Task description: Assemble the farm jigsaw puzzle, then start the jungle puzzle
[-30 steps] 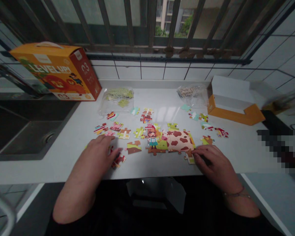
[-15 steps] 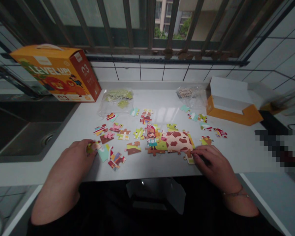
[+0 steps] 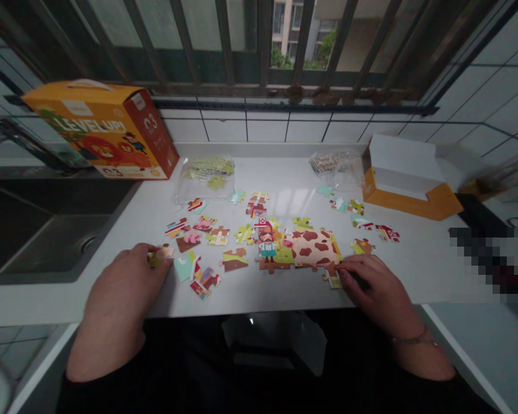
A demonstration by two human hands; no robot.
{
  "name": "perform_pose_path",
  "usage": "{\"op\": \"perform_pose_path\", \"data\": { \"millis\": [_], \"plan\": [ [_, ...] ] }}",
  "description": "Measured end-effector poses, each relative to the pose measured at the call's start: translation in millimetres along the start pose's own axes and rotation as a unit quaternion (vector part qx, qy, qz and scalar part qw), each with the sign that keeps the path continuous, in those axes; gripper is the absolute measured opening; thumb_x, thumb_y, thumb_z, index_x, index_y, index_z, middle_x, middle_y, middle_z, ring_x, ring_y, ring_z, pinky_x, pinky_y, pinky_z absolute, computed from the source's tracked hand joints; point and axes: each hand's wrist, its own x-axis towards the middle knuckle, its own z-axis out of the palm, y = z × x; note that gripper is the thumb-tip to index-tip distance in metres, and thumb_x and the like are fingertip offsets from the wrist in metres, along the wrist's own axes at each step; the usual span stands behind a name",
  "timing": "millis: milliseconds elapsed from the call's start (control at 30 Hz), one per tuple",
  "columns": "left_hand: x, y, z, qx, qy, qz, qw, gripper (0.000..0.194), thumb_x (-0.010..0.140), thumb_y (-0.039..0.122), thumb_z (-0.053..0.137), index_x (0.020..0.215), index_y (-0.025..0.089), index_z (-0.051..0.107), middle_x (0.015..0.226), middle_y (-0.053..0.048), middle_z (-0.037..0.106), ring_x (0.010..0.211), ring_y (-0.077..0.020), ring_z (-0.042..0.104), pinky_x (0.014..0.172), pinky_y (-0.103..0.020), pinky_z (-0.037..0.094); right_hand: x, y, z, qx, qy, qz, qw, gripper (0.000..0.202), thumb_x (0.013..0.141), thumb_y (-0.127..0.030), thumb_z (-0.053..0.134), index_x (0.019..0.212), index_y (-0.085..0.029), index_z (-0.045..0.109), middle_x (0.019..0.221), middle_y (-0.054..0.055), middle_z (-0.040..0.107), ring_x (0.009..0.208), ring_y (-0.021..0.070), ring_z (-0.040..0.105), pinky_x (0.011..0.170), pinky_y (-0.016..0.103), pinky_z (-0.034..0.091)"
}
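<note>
My left hand (image 3: pixel 132 279) is closed at the counter's left part, thumb and fingers on a yellow-green puzzle piece (image 3: pixel 160 255). My right hand (image 3: pixel 371 282) has its fingertips pinched at a brown and green piece (image 3: pixel 333 276) under the right end of the joined section. That section shows a farmer (image 3: pixel 267 246) and a spotted cow (image 3: pixel 315 248). Just right of my left hand lie a mint-green piece (image 3: pixel 183 267) and a red barn piece (image 3: pixel 205 282). Pig pieces (image 3: pixel 190 237) rest behind them, and a brown and green piece (image 3: pixel 234 260) sits left of the farmer.
An orange box (image 3: pixel 99 135) stands at the back left beside the sink (image 3: pixel 38 230). Two plastic bags (image 3: pixel 205 175) (image 3: pixel 336 167) lie along the back. An open orange and white box (image 3: pixel 408 181) is at the back right, near several loose pieces (image 3: pixel 362 246).
My left hand has shifted slightly with the yellow-green piece, which now sits a little apart from the mint-green piece. My right hand has hardly moved.
</note>
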Motion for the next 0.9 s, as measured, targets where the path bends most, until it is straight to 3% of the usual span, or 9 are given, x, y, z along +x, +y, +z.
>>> {"op": "perform_pose_path", "data": {
  "millis": [100, 167, 300, 433, 567, 667, 800, 900],
  "plan": [
    [-4.0, 8.9, -8.1, 0.034, -0.001, -0.044, 0.998, 0.062, 0.103, 0.059, 0.046, 0.131, 0.009, 0.070, 0.123, -0.028, 0.069, 0.106, -0.0471, 0.074, 0.089, -0.056, 0.057, -0.5, 1.3, 0.5, 0.003, 0.002, -0.003, 1.000, 0.011, 0.109, -0.031, 0.066, 0.108, -0.027, 0.076, 0.106, 0.007, 0.080, 0.099, 0.0273, 0.075, 0.088, 0.046, 0.060],
    [-5.6, 17.5, -12.2, 0.028, 0.010, -0.027, 0.999, 0.062, 0.105, 0.058, 0.043, 0.132, 0.009, 0.070, 0.127, -0.028, 0.067, 0.112, -0.0469, 0.072, 0.097, -0.058, 0.057, -1.0, 1.7, 0.9, 0.005, 0.001, -0.002, 1.000, 0.011, 0.109, -0.031, 0.066, 0.108, -0.027, 0.076, 0.107, 0.007, 0.080, 0.099, 0.0270, 0.075, 0.088, 0.046, 0.060],
    [-6.4, 41.3, -9.1, -0.029, 0.048, 0.073, 0.996, 0.048, 0.105, 0.053, 0.047, 0.120, 0.016, 0.074, 0.123, -0.021, 0.073, 0.118, -0.0411, 0.071, 0.106, -0.055, 0.056, -2.1, 1.3, 1.6, 0.004, -0.005, 0.010, 1.000, 0.012, 0.108, -0.032, 0.065, 0.106, -0.028, 0.077, 0.106, 0.007, 0.080, 0.099, 0.0280, 0.075, 0.089, 0.047, 0.060],
    [-9.3, 66.8, 6.3, -0.070, 0.042, 0.191, 0.978, 0.034, 0.103, 0.041, 0.051, 0.116, 0.017, 0.073, 0.124, -0.019, 0.075, 0.123, -0.0387, 0.070, 0.112, -0.054, 0.054, -2.5, 0.8, 1.3, 0.001, -0.003, 0.015, 1.000, 0.012, 0.107, -0.033, 0.066, 0.108, -0.028, 0.077, 0.108, 0.007, 0.080, 0.101, 0.0288, 0.075, 0.090, 0.048, 0.061],
    [-13.8, 79.6, 18.0, -0.060, 0.029, 0.223, 0.973, 0.034, 0.104, 0.037, 0.052, 0.118, 0.015, 0.074, 0.127, -0.021, 0.072, 0.125, -0.0393, 0.068, 0.112, -0.056, 0.055, -2.4, 1.0, 1.3, 0.004, -0.003, 0.015, 1.000, 0.012, 0.107, -0.033, 0.067, 0.106, -0.028, 0.078, 0.106, 0.007, 0.080, 0.099, 0.0283, 0.076, 0.089, 0.047, 0.061],
    [-15.0, 85.8, 16.9, -0.094, 0.038, 0.225, 0.969, 0.031, 0.104, 0.037, 0.052, 0.113, 0.018, 0.075, 0.123, -0.018, 0.074, 0.125, -0.0374, 0.068, 0.112, -0.055, 0.055, -3.4, 2.7, 2.5, -0.001, -0.001, 0.010, 1.000, 0.012, 0.108, -0.033, 0.067, 0.107, -0.028, 0.077, 0.107, 0.007, 0.080, 0.099, 0.0283, 0.075, 0.088, 0.047, 0.061],
    [-20.7, 101.0, 3.4, -0.213, 0.040, 0.241, 0.946, 0.029, 0.105, 0.042, 0.054, 0.105, 0.022, 0.075, 0.112, -0.011, 0.078, 0.112, -0.0314, 0.071, 0.106, -0.051, 0.057, -3.4, 2.8, 3.0, -0.003, -0.007, 0.012, 1.000, 0.011, 0.108, -0.032, 0.067, 0.110, -0.027, 0.077, 0.108, 0.007, 0.080, 0.101, 0.0279, 0.074, 0.090, 0.047, 0.061],
    [-45.1, 108.1, -8.7, -0.338, 0.013, 0.230, 0.913, 0.029, 0.105, 0.048, 0.063, 0.116, 0.025, 0.076, 0.106, -0.007, 0.078, 0.099, -0.0270, 0.073, 0.093, -0.045, 0.062, -0.9, -0.2, 1.5, -0.002, -0.007, 0.014, 1.000, 0.013, 0.108, -0.032, 0.065, 0.107, -0.027, 0.077, 0.106, 0.008, 0.080, 0.098, 0.0274, 0.075, 0.088, 0.047, 0.061]
  ]
}}
